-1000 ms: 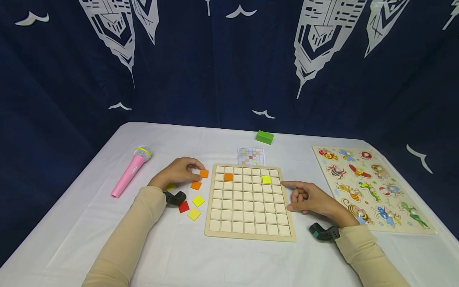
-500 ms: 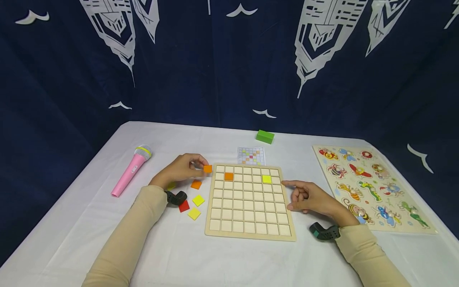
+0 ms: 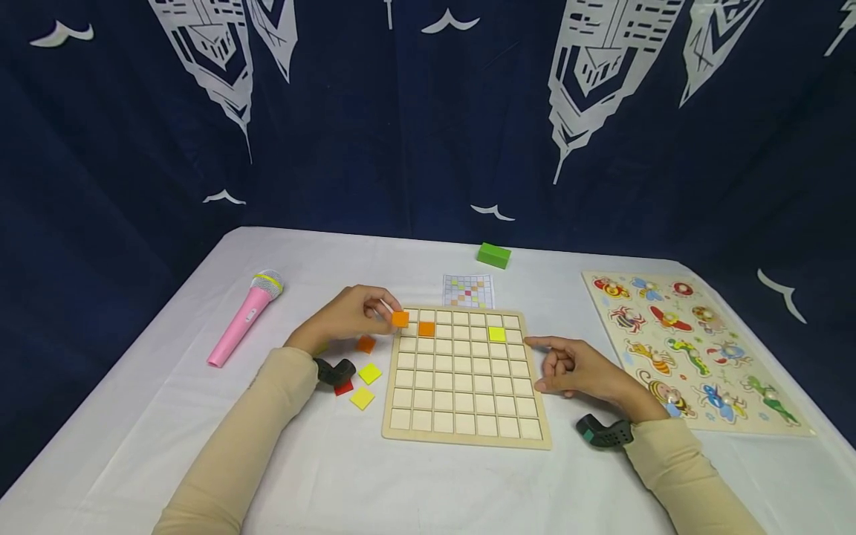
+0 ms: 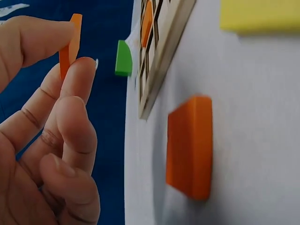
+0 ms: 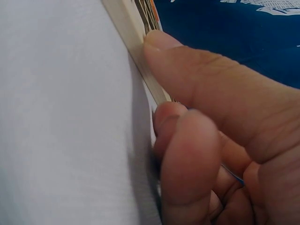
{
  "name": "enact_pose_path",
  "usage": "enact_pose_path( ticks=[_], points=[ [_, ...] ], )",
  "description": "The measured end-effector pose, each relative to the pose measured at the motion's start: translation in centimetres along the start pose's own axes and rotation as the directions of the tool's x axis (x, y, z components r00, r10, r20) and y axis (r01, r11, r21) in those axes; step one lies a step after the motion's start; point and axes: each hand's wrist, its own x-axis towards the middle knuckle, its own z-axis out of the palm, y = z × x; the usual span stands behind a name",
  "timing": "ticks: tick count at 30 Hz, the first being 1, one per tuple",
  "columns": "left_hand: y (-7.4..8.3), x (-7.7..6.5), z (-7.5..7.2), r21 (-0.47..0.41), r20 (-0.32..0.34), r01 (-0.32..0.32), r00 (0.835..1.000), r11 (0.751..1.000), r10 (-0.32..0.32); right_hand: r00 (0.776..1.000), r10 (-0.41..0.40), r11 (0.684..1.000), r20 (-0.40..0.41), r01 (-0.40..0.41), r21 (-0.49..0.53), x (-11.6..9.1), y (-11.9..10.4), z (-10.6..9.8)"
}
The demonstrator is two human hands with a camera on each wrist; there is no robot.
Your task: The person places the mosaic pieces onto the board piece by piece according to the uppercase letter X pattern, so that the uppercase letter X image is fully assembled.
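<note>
In the head view my left hand (image 3: 351, 316) pinches an orange square tile (image 3: 400, 319) at the upper left corner of the wooden grid board (image 3: 468, 440). The left wrist view shows this tile (image 4: 70, 47) between thumb and fingertips, raised and on edge. On the board sit another orange tile (image 3: 426, 329) and a yellow tile (image 3: 497, 334), both in the second row. My right hand (image 3: 578, 368) touches the board's right edge with straight index finger and thumb, its other fingers curled in. In the right wrist view the thumb (image 5: 187, 65) lies against the rim.
Left of the board lie loose tiles: orange (image 3: 365, 344), yellow (image 3: 370, 374), yellow (image 3: 362, 399) and a partly hidden red one (image 3: 344, 388). A pattern card (image 3: 468, 290) and green block (image 3: 494, 255) are behind it. A pink microphone (image 3: 245, 319) lies left, an insect puzzle (image 3: 698, 353) right.
My left hand has carried the orange tile rightward, from beside the board to over its upper left corner. The right hand has stayed at the board's edge.
</note>
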Motion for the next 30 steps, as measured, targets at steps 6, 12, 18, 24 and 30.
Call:
enact_pose_path(
  ticks=[6, 12, 18, 24, 30],
  points=[
    [0.7, 0.2, 0.7, 0.056, 0.017, -0.039, 0.999, 0.998, 0.038, 1.000, 0.025, 1.000, -0.008, -0.025, -0.004, -0.1, -0.1, 0.0],
    [1.2, 0.3, 1.2, 0.116, 0.048, -0.089, 0.995, 0.989, 0.084, 1.000, 0.012, 1.000, -0.006, -0.012, -0.009, -0.2, -0.1, 0.1],
    [1.7, 0.2, 1.7, 0.128, 0.069, -0.093, 0.994, 0.987, 0.085, 1.000, -0.002, 1.000, -0.002, 0.002, -0.010, -0.2, 0.0, 0.1],
    [2.4, 0.5, 2.3, 0.168, 0.067, -0.068, 0.996, 0.983, 0.057, 1.000, 0.001, 1.000, -0.004, -0.001, -0.005, -0.1, -0.1, 0.1],
    [3.4, 1.3, 2.8, 0.263, 0.075, -0.047, 0.997, 0.964, 0.028, 1.000, -0.002, 1.000, -0.002, 0.002, 0.001, 0.0, 0.0, 0.0]
  ],
)
